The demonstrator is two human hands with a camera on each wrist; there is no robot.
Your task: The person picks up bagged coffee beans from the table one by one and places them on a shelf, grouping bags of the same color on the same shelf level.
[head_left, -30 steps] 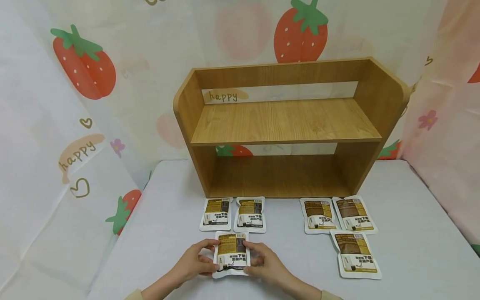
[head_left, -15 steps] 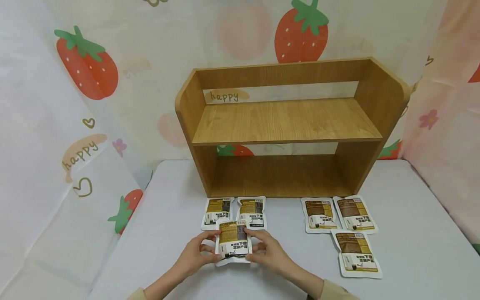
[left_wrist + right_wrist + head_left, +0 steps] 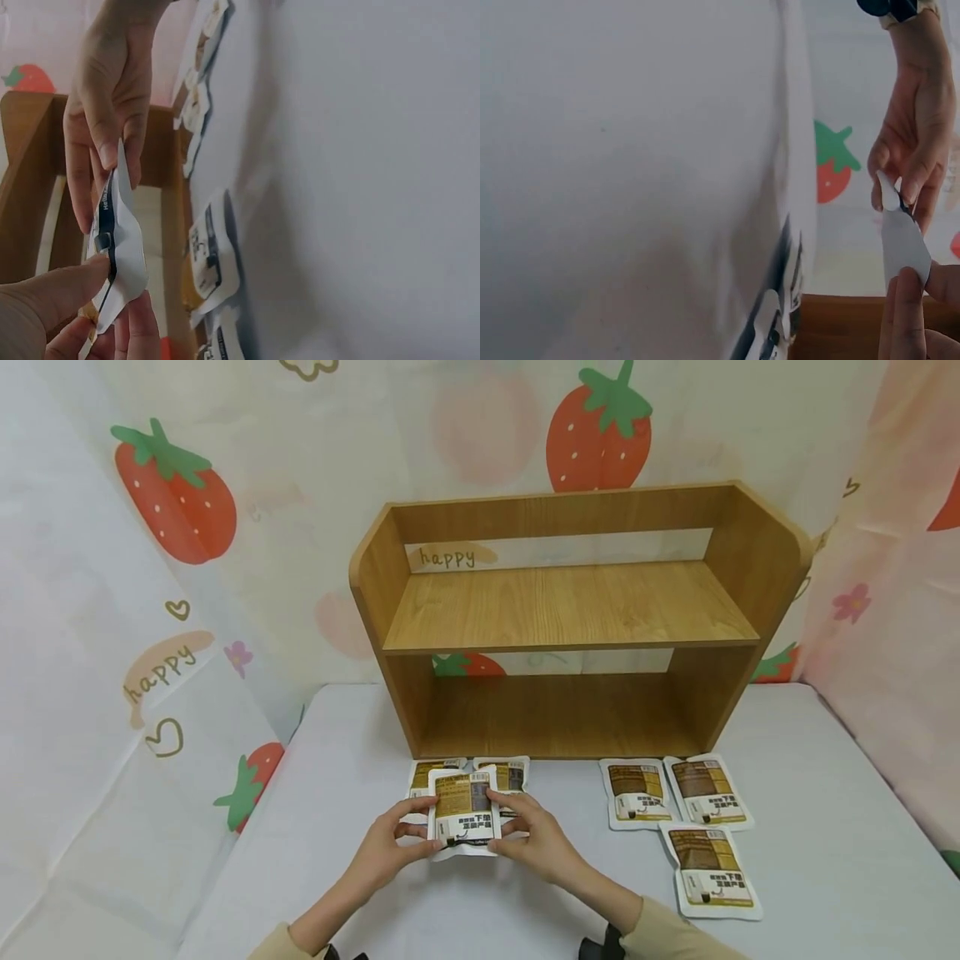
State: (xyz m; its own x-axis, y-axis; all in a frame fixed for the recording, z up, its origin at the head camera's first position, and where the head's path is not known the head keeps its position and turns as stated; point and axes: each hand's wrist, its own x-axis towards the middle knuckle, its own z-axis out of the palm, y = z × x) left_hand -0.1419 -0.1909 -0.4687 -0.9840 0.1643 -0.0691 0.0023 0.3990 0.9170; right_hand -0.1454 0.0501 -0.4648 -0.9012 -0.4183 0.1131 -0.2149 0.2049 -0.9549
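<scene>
A white pouch (image 3: 465,814) with a gold and dark printed label is held between both hands, raised above the table in the wrist views. My left hand (image 3: 390,847) pinches its left edge, thumb on the front and fingers behind. On the opposite edge, my right hand (image 3: 536,843) pinches in the same way. Behind the held pouch, a similar left pouch (image 3: 429,771) and a second pouch (image 3: 513,770) lie flat on the table, partly covered by it in the head view. The left wrist view shows the held pouch (image 3: 120,232) edge-on.
A two-tier wooden shelf (image 3: 570,647) stands at the back of the white table (image 3: 585,877). To the right lie three brown-labelled pouches: one near the shelf (image 3: 637,793), another beside it (image 3: 708,789) and a third pouch (image 3: 711,872) in front. Strawberry-printed cloth (image 3: 300,527) hangs around.
Both hands have lifted the pouch and carried it forward, toward the shelf. It now overlaps the two left pouches in the head view. The other pouches lie where they were.
</scene>
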